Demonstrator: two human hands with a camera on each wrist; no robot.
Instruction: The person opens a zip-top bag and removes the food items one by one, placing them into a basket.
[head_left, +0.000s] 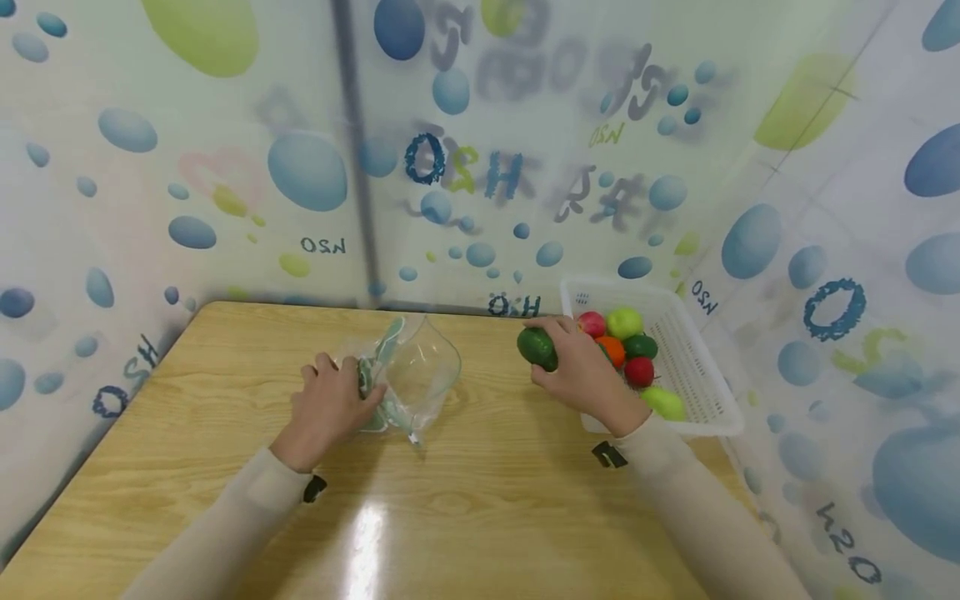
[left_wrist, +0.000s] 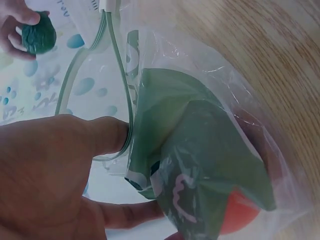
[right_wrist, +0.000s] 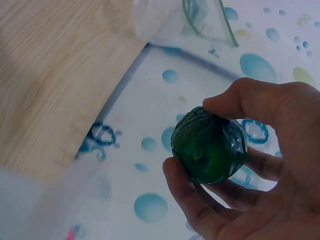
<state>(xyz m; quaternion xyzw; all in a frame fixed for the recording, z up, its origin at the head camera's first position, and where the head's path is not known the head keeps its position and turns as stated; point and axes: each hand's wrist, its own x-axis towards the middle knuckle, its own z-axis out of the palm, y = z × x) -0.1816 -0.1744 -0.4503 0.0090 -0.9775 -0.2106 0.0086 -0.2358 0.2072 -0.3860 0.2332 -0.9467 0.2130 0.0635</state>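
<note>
My left hand (head_left: pixel 330 408) grips a clear zip bag (head_left: pixel 423 367) on the table, left of centre. In the left wrist view, the thumb lies at the green-edged mouth of the bag (left_wrist: pixel 200 115), which stands apart. Something red (left_wrist: pixel 239 212) shows through its green printed side, mostly hidden. My right hand (head_left: pixel 581 367) holds a dark green avocado (head_left: pixel 537 348) above the table, between the bag and a white basket (head_left: pixel 708 367). In the right wrist view, the thumb and fingers curl round the wrinkled avocado (right_wrist: pixel 210 145).
Inside the basket at the right lie a pink-red fruit (head_left: pixel 592 323), a green apple (head_left: pixel 625 322), an orange fruit (head_left: pixel 613 351), another dark green fruit (head_left: pixel 641 347), a red one (head_left: pixel 639 372) and a yellow-green one (head_left: pixel 664 403). A patterned curtain (head_left: pixel 465 208) hangs behind the wooden table (head_left: pixel 480 508).
</note>
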